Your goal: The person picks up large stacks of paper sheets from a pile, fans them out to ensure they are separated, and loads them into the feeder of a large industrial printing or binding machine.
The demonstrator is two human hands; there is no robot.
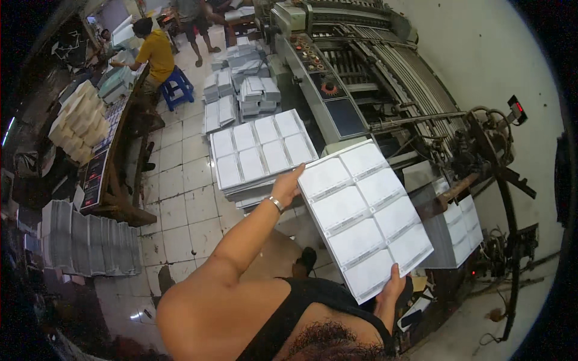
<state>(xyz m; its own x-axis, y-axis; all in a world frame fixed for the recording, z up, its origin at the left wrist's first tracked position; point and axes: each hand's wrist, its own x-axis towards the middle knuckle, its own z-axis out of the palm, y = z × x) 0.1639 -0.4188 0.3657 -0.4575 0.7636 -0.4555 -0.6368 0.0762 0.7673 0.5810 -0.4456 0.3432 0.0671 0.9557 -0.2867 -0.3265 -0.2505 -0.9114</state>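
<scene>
Between my hands I carry a large stack of printed paper sheets (364, 210), each top sheet panel laid out in a grid of white boxes. My left hand (290, 182) grips its far left edge, thumb on top and fingers underneath. At the near right corner my right hand (392, 287) holds the stack, its thumb over the top and the other fingers mostly hidden below. Just beyond my left hand, a low pile of matching sheets (262, 150) stands on the floor. Another tall stack of such sheets (460, 231) sits at the machine, to the right.
A printing machine (337, 84) with a control panel fills the right side. Bundles of cut paper (241, 84) lie beyond the pile. A row of grey paper stacks (90, 240) stands at the left. A person in yellow (158, 54) sits on a blue stool (176, 89) by a wooden table (111, 174).
</scene>
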